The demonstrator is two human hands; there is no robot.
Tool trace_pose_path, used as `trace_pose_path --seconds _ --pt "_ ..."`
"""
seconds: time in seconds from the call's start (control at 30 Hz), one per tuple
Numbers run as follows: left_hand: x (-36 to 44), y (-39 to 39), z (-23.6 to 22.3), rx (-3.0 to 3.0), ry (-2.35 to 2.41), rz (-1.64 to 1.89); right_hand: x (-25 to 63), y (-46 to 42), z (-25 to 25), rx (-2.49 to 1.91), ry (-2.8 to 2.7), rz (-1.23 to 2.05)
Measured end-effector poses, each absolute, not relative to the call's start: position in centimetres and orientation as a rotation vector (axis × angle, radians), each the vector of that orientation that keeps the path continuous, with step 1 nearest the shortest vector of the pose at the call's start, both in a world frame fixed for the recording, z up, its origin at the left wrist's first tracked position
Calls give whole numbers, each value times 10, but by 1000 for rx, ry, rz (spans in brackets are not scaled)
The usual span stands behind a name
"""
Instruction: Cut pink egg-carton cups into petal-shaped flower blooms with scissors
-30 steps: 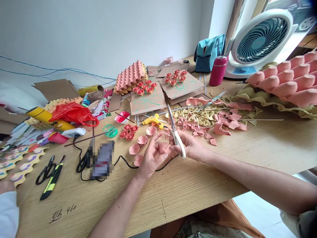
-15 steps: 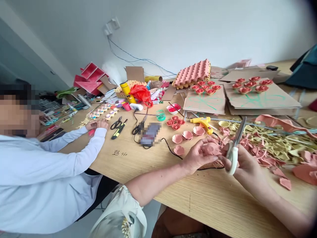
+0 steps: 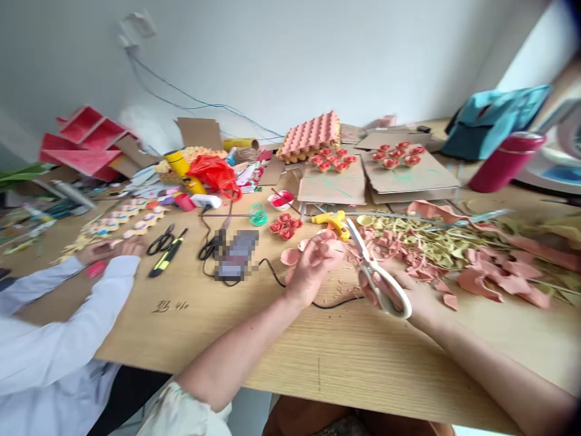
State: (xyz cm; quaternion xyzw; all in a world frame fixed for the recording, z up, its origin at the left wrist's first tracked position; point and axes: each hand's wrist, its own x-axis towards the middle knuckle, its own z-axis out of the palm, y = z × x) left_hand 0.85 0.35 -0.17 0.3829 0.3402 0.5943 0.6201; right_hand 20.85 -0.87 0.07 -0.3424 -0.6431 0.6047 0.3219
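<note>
My left hand (image 3: 311, 269) is closed around a pink egg-carton cup (image 3: 327, 244), held just above the wooden table (image 3: 318, 363). My right hand (image 3: 403, 290) grips white-handled scissors (image 3: 376, 272); their blades point up and left toward the cup, tip near the yellow glue gun (image 3: 333, 221). Pink and yellowish carton scraps (image 3: 436, 248) lie right of the hands. Small red carton roses (image 3: 285, 225) and pink cups (image 3: 290, 255) sit just behind my left hand.
A person in a white sleeve (image 3: 68, 339) works at the left, hand (image 3: 129, 245) near black scissors (image 3: 161, 240) and a utility knife (image 3: 166, 260). Cardboard sheets with roses (image 3: 408, 172), a pink egg tray (image 3: 311, 136), a maroon bottle (image 3: 506, 160) and teal bag (image 3: 492, 118) stand behind.
The view has swung back to the right after turning left. My right hand has lowered the scissors, tilting their blades toward the cup. My left hand still holds the pink cup.
</note>
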Motion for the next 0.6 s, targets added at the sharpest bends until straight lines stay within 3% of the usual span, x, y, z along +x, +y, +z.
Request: trace_pose_path --seconds 0.23,0.6 --pt "3 1 -1 807 695 1241 202 -10 -13 -634 -1461 1970" --pt "10 -1 -7 837 781 1234 211 -3 0 -936 -1561 1523"
